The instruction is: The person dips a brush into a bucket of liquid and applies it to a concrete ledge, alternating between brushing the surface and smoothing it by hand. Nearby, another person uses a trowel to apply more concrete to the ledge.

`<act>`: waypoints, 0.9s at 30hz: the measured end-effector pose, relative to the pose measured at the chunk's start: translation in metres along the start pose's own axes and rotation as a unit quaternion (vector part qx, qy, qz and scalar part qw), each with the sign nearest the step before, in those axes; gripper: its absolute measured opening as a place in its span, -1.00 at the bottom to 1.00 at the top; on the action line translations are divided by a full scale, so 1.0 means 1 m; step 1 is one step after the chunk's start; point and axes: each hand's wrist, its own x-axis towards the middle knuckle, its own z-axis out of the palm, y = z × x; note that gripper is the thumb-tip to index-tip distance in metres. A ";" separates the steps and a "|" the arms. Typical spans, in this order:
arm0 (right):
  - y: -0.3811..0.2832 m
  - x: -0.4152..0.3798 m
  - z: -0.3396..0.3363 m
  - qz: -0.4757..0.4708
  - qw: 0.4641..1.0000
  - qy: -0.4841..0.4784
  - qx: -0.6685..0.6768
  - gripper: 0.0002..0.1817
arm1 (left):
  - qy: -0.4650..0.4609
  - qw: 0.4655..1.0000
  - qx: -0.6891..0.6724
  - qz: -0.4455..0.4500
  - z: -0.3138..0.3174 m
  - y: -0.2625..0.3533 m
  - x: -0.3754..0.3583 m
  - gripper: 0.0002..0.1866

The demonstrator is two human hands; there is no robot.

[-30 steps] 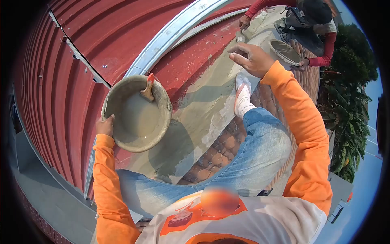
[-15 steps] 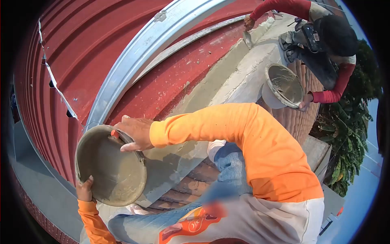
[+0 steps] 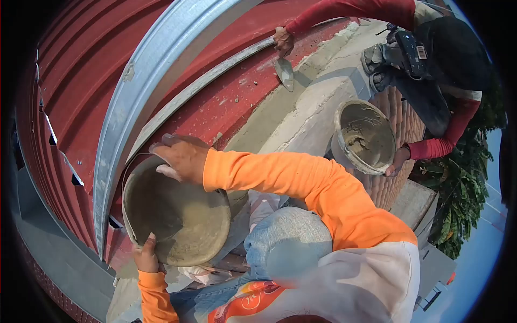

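A grey, cement-smeared bucket [image 3: 207,237] is tilted in front of me, its open mouth facing up toward me; thin grey residue coats the inside. My left hand [image 3: 145,257] grips its lower left rim, thumb over the edge. Over the upper rim is my right hand [image 3: 183,159], fingers curled and slightly blurred; whatever they hold is hidden. A thin wire bail runs along the bucket's left side. Below my right arm lies a strip of smoothed wet mortar [image 3: 258,126] beside the red metal roofing.
At upper right a co-worker crouches, one hand [image 3: 284,42] on a trowel [image 3: 284,74], the other steadying a mortar bucket [image 3: 366,137]. A curved metal channel [image 3: 129,81] rises over the red roof [image 3: 81,70]. Clay tiles [image 3: 396,116] slope away at right, near foliage [image 3: 449,183].
My bucket has shifted right in view, both hands with it. The orange piece by my right fingers no longer shows. The co-worker's trowel has moved left and down along the mortar.
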 end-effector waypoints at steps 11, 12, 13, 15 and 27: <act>-0.011 -0.034 0.046 -0.145 0.981 0.085 -0.099 -0.79 | 0.054 0.991 0.081 0.091 -0.023 -0.031 0.021 -0.71; -0.016 -0.034 0.060 -0.161 0.983 0.068 -0.057 -0.77 | 0.051 0.992 0.078 0.086 -0.027 -0.037 0.019 -0.71; -0.022 -0.033 0.070 -0.138 0.990 -0.004 -0.024 -0.78 | 0.059 0.991 0.079 0.088 -0.034 -0.042 0.022 -0.71; -0.009 -0.026 0.106 -0.126 0.987 -0.058 -0.081 -0.79 | 0.063 0.991 0.080 0.092 -0.041 -0.047 0.026 -0.71; -0.011 -0.032 0.095 -0.206 0.964 0.124 0.116 -0.78 | 0.076 0.995 0.048 0.047 -0.072 -0.067 0.040 -0.70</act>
